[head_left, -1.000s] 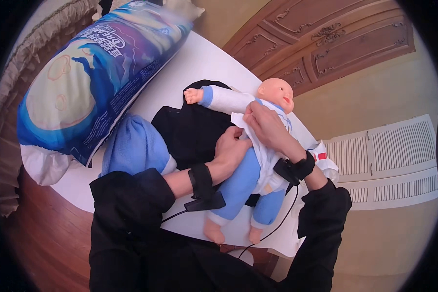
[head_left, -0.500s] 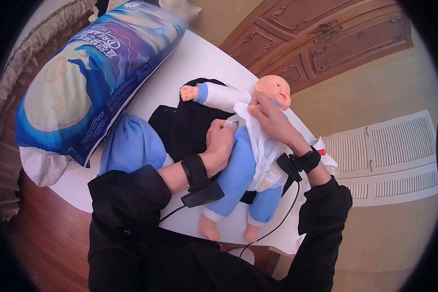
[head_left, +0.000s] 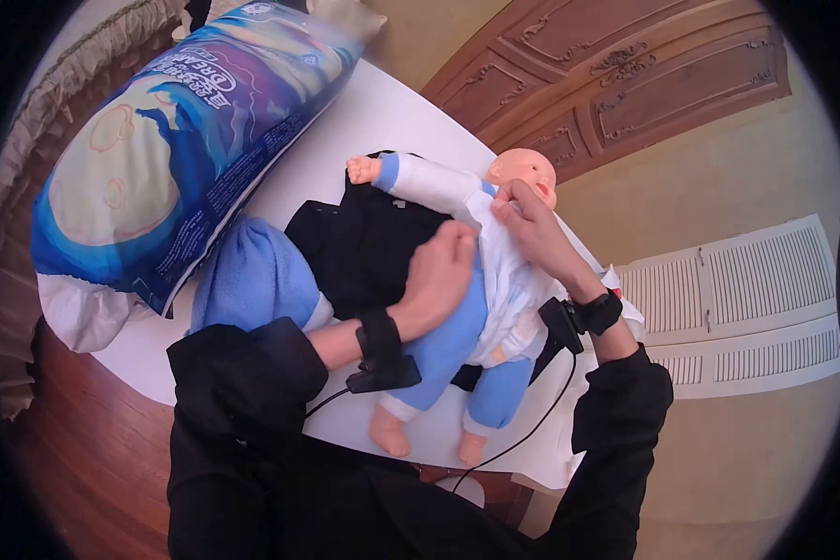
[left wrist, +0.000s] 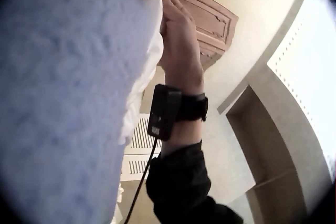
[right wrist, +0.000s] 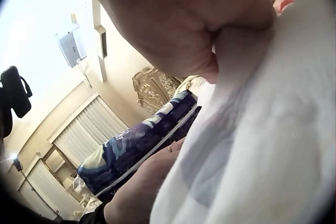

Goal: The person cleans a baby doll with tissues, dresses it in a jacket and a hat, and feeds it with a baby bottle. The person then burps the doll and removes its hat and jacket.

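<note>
One doll [head_left: 502, 294] lies beneath the right fingers [head_left: 523, 202], touching them.

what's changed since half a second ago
The left hand has moved right in the head view, to the side of the doll; its grip is hidden. The raised flap of the white top has dropped; the right hand still pinches the top. Pack, black cloth and blue cloth stayed put.

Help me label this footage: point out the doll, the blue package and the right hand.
Doll [head_left: 467, 320], head view: blue trouser leg.
Blue package [head_left: 191, 163], head view: printed front.
Right hand [head_left: 543, 238], head view: back of hand.
</note>
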The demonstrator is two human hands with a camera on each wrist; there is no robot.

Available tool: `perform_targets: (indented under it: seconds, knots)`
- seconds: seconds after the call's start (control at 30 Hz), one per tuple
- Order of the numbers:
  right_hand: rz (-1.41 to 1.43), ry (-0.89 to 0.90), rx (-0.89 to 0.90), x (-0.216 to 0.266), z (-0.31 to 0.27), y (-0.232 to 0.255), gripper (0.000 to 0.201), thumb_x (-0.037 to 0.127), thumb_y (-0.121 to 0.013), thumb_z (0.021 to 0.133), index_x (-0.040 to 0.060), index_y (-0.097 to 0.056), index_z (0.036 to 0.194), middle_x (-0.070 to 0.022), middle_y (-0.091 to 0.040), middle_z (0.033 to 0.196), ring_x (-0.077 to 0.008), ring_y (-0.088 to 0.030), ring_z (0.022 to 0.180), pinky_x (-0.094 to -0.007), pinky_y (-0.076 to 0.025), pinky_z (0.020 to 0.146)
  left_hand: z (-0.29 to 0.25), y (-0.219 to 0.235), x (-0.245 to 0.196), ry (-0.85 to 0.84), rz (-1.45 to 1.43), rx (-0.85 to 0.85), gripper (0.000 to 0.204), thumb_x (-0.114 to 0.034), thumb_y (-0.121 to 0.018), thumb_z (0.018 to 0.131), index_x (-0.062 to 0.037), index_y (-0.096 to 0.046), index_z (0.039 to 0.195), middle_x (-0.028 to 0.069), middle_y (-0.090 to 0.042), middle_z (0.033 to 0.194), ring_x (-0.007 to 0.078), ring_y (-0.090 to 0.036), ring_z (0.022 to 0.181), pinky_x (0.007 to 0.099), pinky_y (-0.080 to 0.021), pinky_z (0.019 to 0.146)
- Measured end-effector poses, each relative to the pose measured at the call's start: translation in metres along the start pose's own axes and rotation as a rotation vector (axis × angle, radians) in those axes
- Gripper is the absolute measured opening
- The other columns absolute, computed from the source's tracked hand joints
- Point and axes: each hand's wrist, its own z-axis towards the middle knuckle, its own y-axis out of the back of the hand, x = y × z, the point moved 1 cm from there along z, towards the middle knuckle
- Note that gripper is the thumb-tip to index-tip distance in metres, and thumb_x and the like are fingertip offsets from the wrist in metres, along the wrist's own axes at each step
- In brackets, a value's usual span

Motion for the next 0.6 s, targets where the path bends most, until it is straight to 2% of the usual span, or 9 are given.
perform_targets:
  seconds: [0.03,0.1,0.13,0.17,0.23,0.3,0.37,0.4,0.6]
  knots:
    - [0.026,0.018,0.007,0.006,0.0,-0.002,0.015,0.018,-0.05,0.092,0.0032,-0.048,0.093,-0.0047,-0.053,0.089,-0.0139,-0.05,0.084,-0.0278,-0.041,0.075,-0.005,-0.007,0.003,0.0,-0.001,-0.004,0.029,-0.019,-0.052,0.088,0.0019,-0.052,0.109,0.0159,-0.062,0.093,0.0234,-0.061,0.084,0.0327,-0.046,0.076]
    - [0.051,0.036,0.017,0.008,0.006,-0.008,0.016,0.019,-0.051,0.091,0.0029,-0.048,0.092,-0.0054,-0.054,0.089,-0.0153,-0.051,0.083,-0.0291,-0.041,0.074,-0.014,-0.02,0.007,-0.362,0.13,-0.161,0.034,-0.019,-0.053,0.085,0.0014,-0.05,0.111,0.0196,-0.06,0.099,0.027,-0.06,0.091,0.0357,-0.044,0.083]
    - [-0.032,0.18,0.007,0.003,0.011,-0.013,0.017,0.019,-0.052,0.09,0.0024,-0.049,0.091,-0.0079,-0.055,0.087,-0.0188,-0.053,0.081,-0.0314,-0.042,0.073,-0.017,-0.015,0.0,-0.242,0.051,-0.037,0.041,-0.024,-0.05,0.083,0.0015,-0.045,0.115,0.0247,-0.058,0.107,0.0404,-0.051,0.109,0.0423,-0.039,0.093]
    - [-0.115,0.321,-0.004,0.002,0.014,-0.016,0.018,0.019,-0.053,0.089,0.002,-0.05,0.091,-0.0105,-0.057,0.086,-0.0223,-0.054,0.08,-0.0337,-0.042,0.073,-0.019,-0.009,-0.008,-0.242,0.05,-0.035,0.041,-0.024,-0.05,0.083,0.0015,-0.045,0.115,0.0247,-0.058,0.107,0.0404,-0.051,0.109,0.0423,-0.039,0.093]
    - [-0.148,0.247,0.035,0.003,0.014,-0.021,0.018,0.019,-0.053,0.088,0.0019,-0.051,0.091,-0.0139,-0.057,0.085,-0.0269,-0.055,0.079,-0.036,-0.043,0.073,-0.013,0.002,-0.016,0.11,-0.238,0.009,0.045,-0.027,-0.05,0.082,0.0036,-0.045,0.114,0.0255,-0.057,0.105,0.0396,-0.051,0.109,0.0421,-0.039,0.091]
    - [-0.18,0.176,0.074,-0.001,0.016,-0.023,0.018,0.019,-0.053,0.087,0.0018,-0.051,0.091,-0.0174,-0.058,0.084,-0.0316,-0.055,0.079,-0.0384,-0.043,0.073,0.008,-0.003,0.015,0.092,-0.274,-0.024,0.049,-0.035,-0.051,0.083,0.0044,-0.047,0.112,0.0211,-0.059,0.098,0.0347,-0.056,0.097,0.0409,-0.041,0.085]
    - [-0.342,0.239,0.074,-0.01,0.02,-0.026,0.017,0.02,-0.05,0.091,0.0023,-0.05,0.093,-0.0092,-0.054,0.086,-0.0155,-0.051,0.08,-0.0291,-0.041,0.071,0.02,-0.001,0.014,0.188,-0.57,-0.087,0.047,-0.039,-0.054,0.084,0.0034,-0.052,0.105,0.0137,-0.061,0.088,0.0253,-0.058,0.081,0.037,-0.044,0.075]
    - [-0.34,0.241,0.07,-0.013,0.02,-0.025,0.017,0.02,-0.05,0.091,0.0023,-0.05,0.093,-0.0092,-0.054,0.086,-0.0155,-0.051,0.08,-0.0291,-0.041,0.071,0.026,0.004,0.015,0.235,-0.574,0.049,0.026,-0.028,-0.053,0.092,-0.0041,-0.055,0.102,0.0017,-0.059,0.09,0.0088,-0.055,0.078,0.0258,-0.044,0.073]
    - [-0.247,0.182,0.036,-0.004,0.007,-0.014,0.02,0.022,-0.05,0.092,0.0026,-0.051,0.096,-0.0093,-0.054,0.082,-0.0169,-0.052,0.075,-0.0295,-0.042,0.069,0.031,0.018,0.012,0.301,-0.57,0.15,0.019,-0.019,-0.053,0.093,-0.0038,-0.057,0.103,0.0022,-0.062,0.09,0.0095,-0.06,0.077,0.0251,-0.049,0.07]
